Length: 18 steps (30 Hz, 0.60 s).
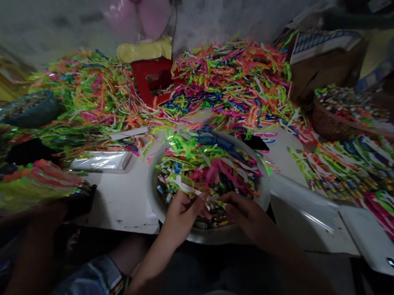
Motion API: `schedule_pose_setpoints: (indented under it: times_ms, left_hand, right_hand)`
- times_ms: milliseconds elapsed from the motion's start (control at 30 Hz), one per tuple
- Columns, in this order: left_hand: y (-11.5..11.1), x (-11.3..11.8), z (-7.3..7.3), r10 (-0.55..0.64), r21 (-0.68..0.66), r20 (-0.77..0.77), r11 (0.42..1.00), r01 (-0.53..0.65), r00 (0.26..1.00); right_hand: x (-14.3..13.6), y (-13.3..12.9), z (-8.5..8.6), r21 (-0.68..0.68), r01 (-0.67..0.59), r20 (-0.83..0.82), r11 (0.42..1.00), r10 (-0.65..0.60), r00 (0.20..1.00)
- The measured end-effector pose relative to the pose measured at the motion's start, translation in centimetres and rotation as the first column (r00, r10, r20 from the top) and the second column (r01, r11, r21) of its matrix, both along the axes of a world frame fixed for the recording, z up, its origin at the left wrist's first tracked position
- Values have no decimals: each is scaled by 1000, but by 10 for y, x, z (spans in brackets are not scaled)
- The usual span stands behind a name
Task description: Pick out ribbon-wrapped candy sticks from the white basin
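My left hand is over the near side of a round metal basin, its thumb and fingers closed in a pinch. A whitish plastic strip shows at its fingertips. Close by on the right, my right hand is also closed, fingers bent toward the left hand; what it pinches is too small and dim to name. Inside the basin are many small printed tubes, with green, pink, white and blue plastic strips lying over them.
Coloured strips are heaped along the wall around a red stool. At left, a co-worker's hand is by a strip bundle. Strip-and-tube rows, a filled basket and a grey-white handled board lie right.
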<state>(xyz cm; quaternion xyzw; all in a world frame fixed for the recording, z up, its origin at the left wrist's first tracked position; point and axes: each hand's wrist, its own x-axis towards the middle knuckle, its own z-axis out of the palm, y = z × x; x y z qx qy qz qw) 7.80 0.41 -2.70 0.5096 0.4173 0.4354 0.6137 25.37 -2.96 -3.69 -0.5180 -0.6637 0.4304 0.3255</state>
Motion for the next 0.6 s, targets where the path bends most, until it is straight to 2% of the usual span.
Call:
schedule_pose_setpoints:
  times_ms: [200, 300, 367, 433, 500, 567, 600]
  left_hand:
    - [-11, -7, 2, 8, -26, -24, 1000, -8, 1000]
    - [-12, -21, 9, 50, -12, -95, 999, -52, 994]
    - [-8, -38, 17, 154, 53, -178, 988, -147, 972]
    - [1, -63, 24, 332, 146, -268, 942, -302, 905]
    - [15, -92, 27, 493, 231, -349, 870, -436, 797]
    - [31, -124, 24, 576, 284, -438, 817, -502, 691]
    - [39, -139, 20, 581, 300, -515, 811, -503, 630]
  right_hand:
    - [-12, -10, -5, 89, 165, 60, 982, -171, 984]
    - [-12, -3, -2, 79, 76, 78, 994, -82, 994]
    - [-8, 6, 5, 127, -1, 196, 992, -24, 980]
    - [-2, 16, 15, 146, -47, 416, 988, -18, 909]
    - [1, 23, 22, 64, -62, 635, 996, 8, 773]
    - [0, 27, 26, -45, -45, 768, 998, 63, 638]
    - [-3, 28, 27, -71, -37, 805, 997, 79, 587]
